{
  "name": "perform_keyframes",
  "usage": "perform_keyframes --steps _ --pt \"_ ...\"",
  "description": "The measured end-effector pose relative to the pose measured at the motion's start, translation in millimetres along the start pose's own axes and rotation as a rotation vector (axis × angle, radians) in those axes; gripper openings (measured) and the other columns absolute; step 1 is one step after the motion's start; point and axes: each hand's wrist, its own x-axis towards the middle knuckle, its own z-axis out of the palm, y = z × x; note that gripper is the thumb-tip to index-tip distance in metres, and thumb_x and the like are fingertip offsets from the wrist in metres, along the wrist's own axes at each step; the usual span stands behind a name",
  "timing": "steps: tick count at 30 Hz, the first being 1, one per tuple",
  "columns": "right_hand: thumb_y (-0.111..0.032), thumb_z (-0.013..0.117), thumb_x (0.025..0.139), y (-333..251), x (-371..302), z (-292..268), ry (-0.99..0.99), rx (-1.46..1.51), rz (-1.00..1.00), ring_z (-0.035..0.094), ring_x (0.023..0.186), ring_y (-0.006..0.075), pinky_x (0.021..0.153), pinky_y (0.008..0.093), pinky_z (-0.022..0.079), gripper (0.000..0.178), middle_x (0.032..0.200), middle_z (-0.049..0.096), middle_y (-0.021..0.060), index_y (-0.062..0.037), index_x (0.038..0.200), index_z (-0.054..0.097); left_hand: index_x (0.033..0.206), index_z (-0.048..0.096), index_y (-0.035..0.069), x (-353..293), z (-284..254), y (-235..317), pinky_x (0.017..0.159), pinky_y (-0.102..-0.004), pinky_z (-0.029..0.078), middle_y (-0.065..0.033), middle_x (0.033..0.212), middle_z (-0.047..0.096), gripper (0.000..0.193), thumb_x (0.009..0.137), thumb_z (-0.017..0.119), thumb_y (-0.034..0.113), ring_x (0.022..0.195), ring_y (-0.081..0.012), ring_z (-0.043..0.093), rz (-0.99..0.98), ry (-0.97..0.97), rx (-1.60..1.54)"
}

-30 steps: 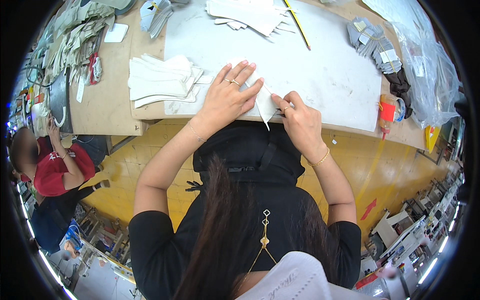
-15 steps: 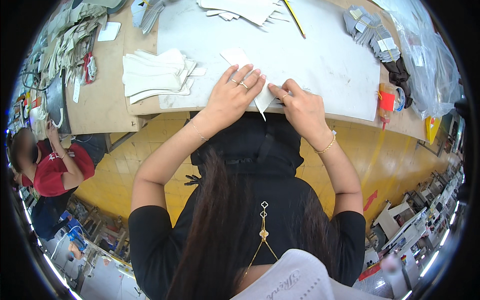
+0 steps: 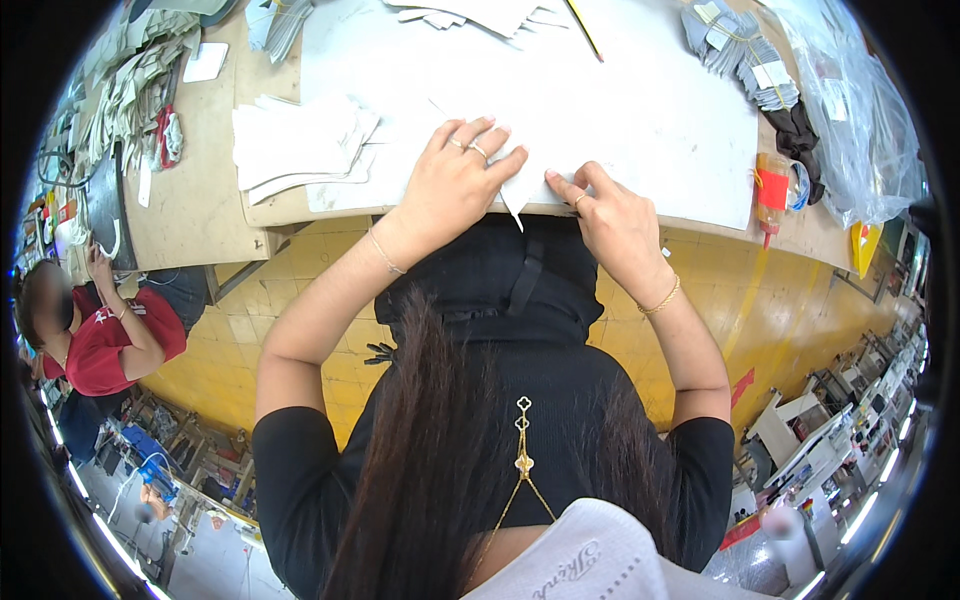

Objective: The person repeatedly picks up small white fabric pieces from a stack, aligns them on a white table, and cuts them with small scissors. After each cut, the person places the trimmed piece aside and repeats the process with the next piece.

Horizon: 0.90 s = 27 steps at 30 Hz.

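Observation:
A pale, narrow flat piece (image 3: pixel 516 196) lies at the table's near edge, its pointed end poking out over that edge. My left hand (image 3: pixel 450 180) rests on it with fingers stretched out and slightly apart, hiding most of it. Just to the right, my right hand (image 3: pixel 612 218) touches the pale table sheet (image 3: pixel 660 120) with thumb and forefinger close together and the other fingers curled. Whether anything small sits in that pinch cannot be made out. A fanned pile of similar pale pieces (image 3: pixel 295 145) lies left of my left hand.
More pale pieces (image 3: pixel 480 14) and a yellow-black pencil (image 3: pixel 586 32) lie at the far side. Right are grey banded bundles (image 3: pixel 740 48), an orange-red bottle (image 3: pixel 771 195) and clear plastic (image 3: pixel 850 120). A person in red (image 3: pixel 120 335) sits left beside heaped strips (image 3: pixel 150 80).
My right hand has moved slightly away from the pale piece, leaving a gap between. My left fingers still lie on the piece. The whole view has shifted slightly.

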Motion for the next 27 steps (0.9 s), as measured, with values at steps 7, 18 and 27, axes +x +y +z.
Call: perform_keyframes --steps 7,18,27 --pt "-0.016 0.069 0.092 -6.9 -2.0 -17.9 -0.027 0.209 0.530 0.069 0.093 0.0287 0.073 0.0385 0.058 0.033 0.114 0.066 0.0135 -0.0100 0.124 0.064 0.121 0.066 0.014 14.3 -11.5 -7.9 0.110 -0.0466 0.036 -0.0074 0.121 0.062 0.034 0.089 0.074 0.022 0.120 -0.0269 0.056 0.041 -0.016 -0.134" --pt "-0.008 0.073 0.090 -42.6 -20.3 -9.4 0.083 0.461 0.538 0.070 0.083 0.0315 0.078 0.0416 0.056 0.030 0.117 0.064 0.0162 -0.0012 0.116 0.061 0.099 0.060 0.013 22.0 -38.2 -4.9 0.114 -0.0527 0.029 -0.0003 0.086 0.065 0.009 0.095 0.067 0.016 0.092 -0.0186 0.066 0.060 -0.105 -0.198" --pt "-0.010 0.069 0.092 -46.4 -7.1 -2.2 0.066 0.502 0.568 0.070 0.089 0.0398 0.077 0.0485 0.056 0.023 0.103 0.068 0.0186 -0.0016 0.112 0.061 0.095 0.059 0.012 16.0 -53.7 1.0 0.113 -0.0523 0.029 -0.0005 0.084 0.065 0.007 0.096 0.066 0.012 0.087 -0.0205 0.065 0.048 -0.102 -0.269"
